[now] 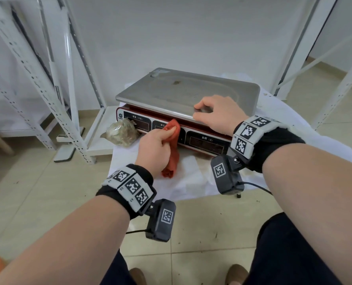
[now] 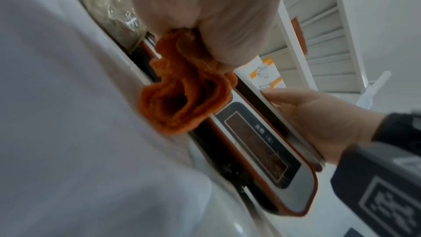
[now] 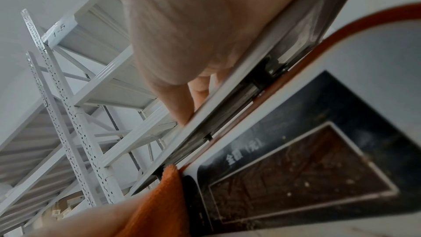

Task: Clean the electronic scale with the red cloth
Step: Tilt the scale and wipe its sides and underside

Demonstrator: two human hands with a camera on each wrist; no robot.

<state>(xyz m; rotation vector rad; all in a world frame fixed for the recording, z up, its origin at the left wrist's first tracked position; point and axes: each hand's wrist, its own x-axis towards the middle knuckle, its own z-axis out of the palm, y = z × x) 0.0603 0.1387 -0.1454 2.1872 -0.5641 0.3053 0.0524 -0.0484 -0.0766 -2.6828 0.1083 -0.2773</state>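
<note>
The electronic scale [image 1: 183, 93] has a steel weighing pan and a red-edged display panel [image 1: 208, 140] facing me. It sits on a low surface draped in white sheet. My left hand [image 1: 158, 145] grips the bunched red cloth [image 1: 174, 140] and holds its top against the middle of the display panel, just under the pan's front edge; the rest hangs down. In the left wrist view the red cloth [image 2: 182, 100] dangles from my fist beside the scale's display panel [image 2: 262, 150]. My right hand [image 1: 216, 112] rests on the pan's front right corner, fingers lying over its edge [image 3: 193, 86].
A crumpled clear plastic bag [image 1: 122, 132] lies at the scale's front left corner. White perforated shelf racks [image 1: 37, 83] stand left and right [image 1: 339, 83]. The white sheet [image 1: 191, 182] shows brownish stains under the scale. Tiled floor and my knees lie below.
</note>
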